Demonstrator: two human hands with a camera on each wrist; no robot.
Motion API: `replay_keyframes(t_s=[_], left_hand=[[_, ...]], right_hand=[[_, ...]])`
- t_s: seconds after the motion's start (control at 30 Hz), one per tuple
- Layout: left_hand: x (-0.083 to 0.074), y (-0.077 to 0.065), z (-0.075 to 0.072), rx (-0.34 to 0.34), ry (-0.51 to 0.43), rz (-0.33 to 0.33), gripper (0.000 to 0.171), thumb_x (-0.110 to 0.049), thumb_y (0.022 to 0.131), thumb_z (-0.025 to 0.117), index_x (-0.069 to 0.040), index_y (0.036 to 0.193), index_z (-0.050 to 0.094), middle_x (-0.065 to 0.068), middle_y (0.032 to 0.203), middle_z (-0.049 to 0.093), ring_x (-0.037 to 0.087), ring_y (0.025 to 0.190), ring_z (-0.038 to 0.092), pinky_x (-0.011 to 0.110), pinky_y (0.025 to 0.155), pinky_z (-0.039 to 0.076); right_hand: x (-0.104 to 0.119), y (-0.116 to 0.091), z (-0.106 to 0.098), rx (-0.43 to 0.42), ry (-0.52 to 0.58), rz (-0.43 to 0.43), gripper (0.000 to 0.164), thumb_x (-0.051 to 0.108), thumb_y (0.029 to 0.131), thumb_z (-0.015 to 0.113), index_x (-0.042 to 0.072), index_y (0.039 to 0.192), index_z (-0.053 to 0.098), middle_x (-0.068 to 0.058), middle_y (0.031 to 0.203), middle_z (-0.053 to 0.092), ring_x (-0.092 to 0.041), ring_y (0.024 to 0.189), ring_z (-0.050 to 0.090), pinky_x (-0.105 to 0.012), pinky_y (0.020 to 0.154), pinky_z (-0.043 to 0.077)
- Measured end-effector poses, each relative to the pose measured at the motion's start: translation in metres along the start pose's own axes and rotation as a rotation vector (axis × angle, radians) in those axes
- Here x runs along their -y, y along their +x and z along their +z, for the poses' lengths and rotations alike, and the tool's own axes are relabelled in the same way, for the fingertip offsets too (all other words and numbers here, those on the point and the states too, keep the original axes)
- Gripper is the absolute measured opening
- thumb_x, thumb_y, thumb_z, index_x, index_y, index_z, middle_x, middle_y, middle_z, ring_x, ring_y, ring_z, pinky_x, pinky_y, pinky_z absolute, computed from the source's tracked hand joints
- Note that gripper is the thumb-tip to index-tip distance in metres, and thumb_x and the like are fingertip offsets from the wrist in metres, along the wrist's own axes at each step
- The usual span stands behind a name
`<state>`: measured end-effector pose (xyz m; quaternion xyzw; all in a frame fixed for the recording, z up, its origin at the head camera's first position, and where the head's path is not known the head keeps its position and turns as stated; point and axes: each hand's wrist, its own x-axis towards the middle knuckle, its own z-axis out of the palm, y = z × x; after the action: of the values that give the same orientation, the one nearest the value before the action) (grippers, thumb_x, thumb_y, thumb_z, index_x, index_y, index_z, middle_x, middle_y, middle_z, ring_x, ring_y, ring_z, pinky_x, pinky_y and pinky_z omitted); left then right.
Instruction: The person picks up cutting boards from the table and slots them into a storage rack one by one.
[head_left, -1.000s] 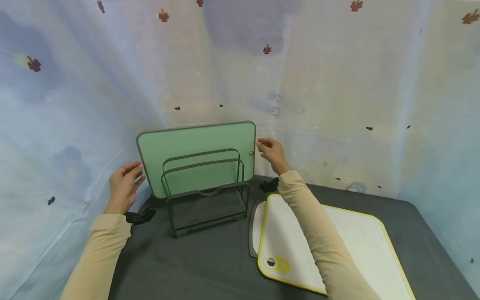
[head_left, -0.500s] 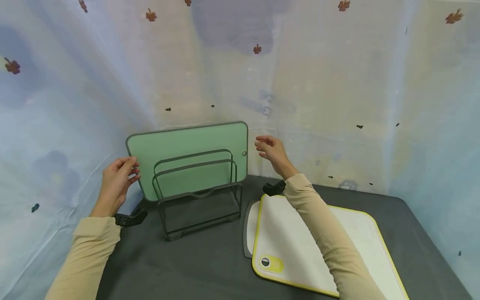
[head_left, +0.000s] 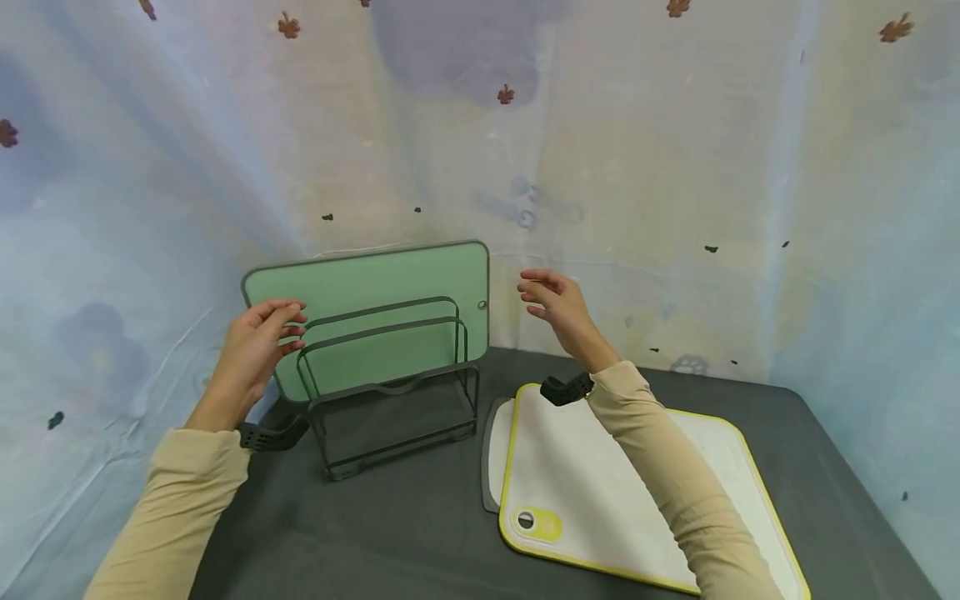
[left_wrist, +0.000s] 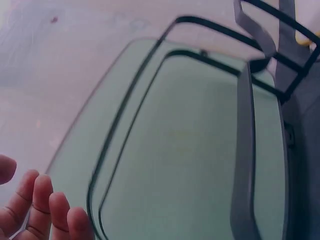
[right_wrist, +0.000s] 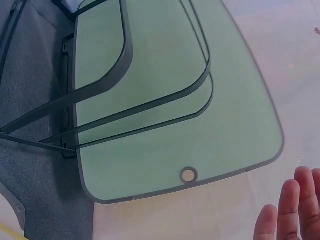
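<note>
A green cutting board [head_left: 375,279] with a grey rim and a small hole stands on its long edge in a dark wire rack [head_left: 397,387], behind the rack's hoops. My left hand [head_left: 258,350] is in front of the board's left end, fingers loosely bent, holding nothing. In the left wrist view its fingertips [left_wrist: 59,205] show apart from the hoops. Off the board's right end, my right hand [head_left: 562,312] hovers with relaxed fingers and nothing in them. A gap separates its fingertips [right_wrist: 289,200] from the board's corner in the right wrist view.
A white cutting board [head_left: 585,467] with a yellow rim lies flat on the dark grey tabletop [head_left: 360,533], under my right forearm. Beneath its left side, a grey-edged white board [head_left: 495,454] sticks out. A patterned cloth [head_left: 637,167] hangs behind.
My left hand has left the board's left edge and shifted right, in front of the board. My right hand has drawn away from the right edge. The view has swung slightly right.
</note>
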<state>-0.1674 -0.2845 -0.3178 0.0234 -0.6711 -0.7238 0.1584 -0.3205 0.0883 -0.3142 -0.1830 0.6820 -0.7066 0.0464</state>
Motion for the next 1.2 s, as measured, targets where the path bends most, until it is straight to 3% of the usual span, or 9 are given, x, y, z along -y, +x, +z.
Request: replay_keyframes(t_s=[0.17,0.33,0.57,0.77,0.97,1.2], left_hand=[[-0.009,-0.001,0.015,0.035,0.030,-0.003,0.019,-0.031,0.098,0.059,-0.014,0.106,0.063,0.001,0.098,0.058,0.013,0.084,0.056,0.021,0.069,0.050],[-0.015,-0.003,0.031,0.078,0.076,-0.007,0.028,-0.038,0.098,0.058,-0.013,0.109,0.059,0.006,0.105,0.052,0.014,0.087,0.054,0.022,0.071,0.050],[-0.018,-0.004,0.055,0.093,0.182,0.045,0.027,-0.040,0.099,0.055,-0.016,0.113,0.054,0.005,0.111,0.050,0.017,0.093,0.052,0.026,0.075,0.050],[-0.015,-0.007,0.070,0.117,0.242,0.092,0.035,-0.039,0.098,0.056,-0.010,0.118,0.056,0.000,0.104,0.057,0.018,0.092,0.056,0.026,0.078,0.050],[-0.011,-0.012,0.088,0.153,0.186,0.085,0.040,-0.035,0.099,0.057,-0.001,0.121,0.054,0.000,0.102,0.058,0.019,0.092,0.057,0.026,0.078,0.049],[0.001,-0.015,0.105,0.191,0.132,0.078,0.041,-0.034,0.099,0.058,-0.001,0.122,0.054,0.004,0.105,0.057,0.020,0.092,0.056,0.029,0.078,0.049]], right_hand=[[0.005,-0.012,-0.012,0.002,-0.021,-0.023,0.029,0.017,0.099,0.058,0.002,0.123,0.058,-0.015,0.117,0.059,-0.022,0.099,0.058,-0.034,0.088,0.049],[0.010,-0.026,-0.027,-0.008,-0.043,-0.034,0.029,0.019,0.098,0.059,0.003,0.123,0.059,-0.007,0.112,0.062,-0.021,0.099,0.059,-0.031,0.086,0.050],[0.019,-0.044,-0.050,-0.032,-0.083,-0.075,0.023,0.019,0.098,0.059,0.008,0.118,0.060,-0.001,0.108,0.063,-0.019,0.100,0.058,-0.027,0.084,0.050],[0.024,-0.061,-0.066,-0.085,-0.099,-0.122,0.019,0.020,0.097,0.062,0.012,0.114,0.063,-0.003,0.108,0.064,-0.017,0.098,0.059,-0.025,0.082,0.050],[0.028,-0.081,-0.083,-0.161,-0.080,-0.161,0.019,0.019,0.095,0.066,0.011,0.112,0.065,-0.001,0.104,0.065,-0.014,0.092,0.059,-0.022,0.078,0.050],[0.030,-0.099,-0.099,-0.208,-0.040,-0.189,0.013,0.014,0.094,0.066,0.013,0.108,0.067,0.001,0.099,0.066,-0.012,0.087,0.060,-0.021,0.075,0.050]])
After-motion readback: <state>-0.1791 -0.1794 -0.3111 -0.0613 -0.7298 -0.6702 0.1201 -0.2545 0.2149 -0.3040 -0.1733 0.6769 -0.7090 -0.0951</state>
